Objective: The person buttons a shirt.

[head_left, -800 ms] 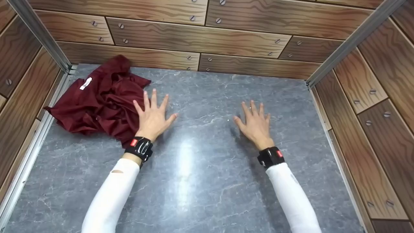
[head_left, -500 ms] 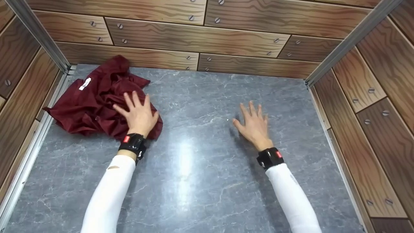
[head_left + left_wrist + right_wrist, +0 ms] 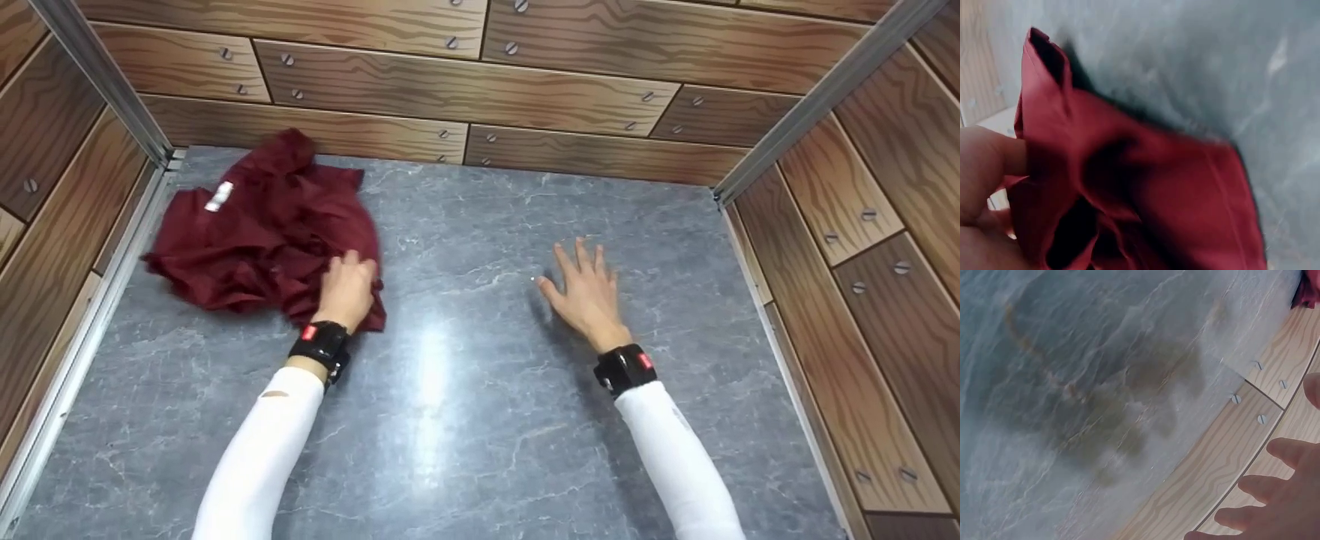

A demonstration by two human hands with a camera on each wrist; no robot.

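Observation:
A crumpled maroon garment with a white label lies at the back left of the grey surface. At its right edge, my left hand grips a fold with curled fingers. The left wrist view shows the garment's fabric bunched up, with a thumb and fingers pinching its side. Well to the right, my right hand hovers palm down over the surface, fingers spread and nothing held. Its fingers also show at the lower right of the right wrist view.
The marbled grey surface is bounded by wood-patterned panels at the back, left and right. Metal corner posts stand at both back corners. A bright light reflection lies mid-surface between the arms.
My left hand moved left over the garment with spread fingers, then curled and gripped its right part. The garment has shifted to the right. My right hand has barely moved.

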